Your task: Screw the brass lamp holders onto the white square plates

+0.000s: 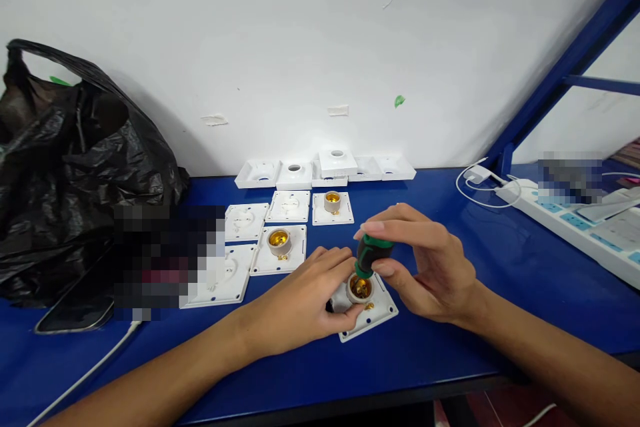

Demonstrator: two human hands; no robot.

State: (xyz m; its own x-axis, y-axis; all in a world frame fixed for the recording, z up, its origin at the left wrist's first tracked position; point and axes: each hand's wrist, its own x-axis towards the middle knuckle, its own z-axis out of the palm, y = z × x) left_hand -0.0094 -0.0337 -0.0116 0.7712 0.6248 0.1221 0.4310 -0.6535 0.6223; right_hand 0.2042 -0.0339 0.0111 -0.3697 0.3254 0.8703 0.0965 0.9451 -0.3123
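Note:
My right hand [433, 263] grips a short green-and-black screwdriver [375, 255], tilted, with its shaft reaching down into a round lamp socket [367, 295]. That socket has a brass-coloured inside and sits on a square white base plate [379, 317]. Curled around the socket's left side is my left hand [315, 293], its thumb at the front; part of the plate is hidden under it. The screwdriver's tip is hard to make out inside the socket. Left of my hands, another plate carries a socket [279, 240], and a further socket [333, 201] stands on a plate behind.
Several bare white plates [290, 207] lie to the left. White square covers [294, 177] line the wall, one stacked on top. A black plastic bag [90, 167] and a phone [75, 310] with a cable are at left. A white power strip [575, 220] runs along the right.

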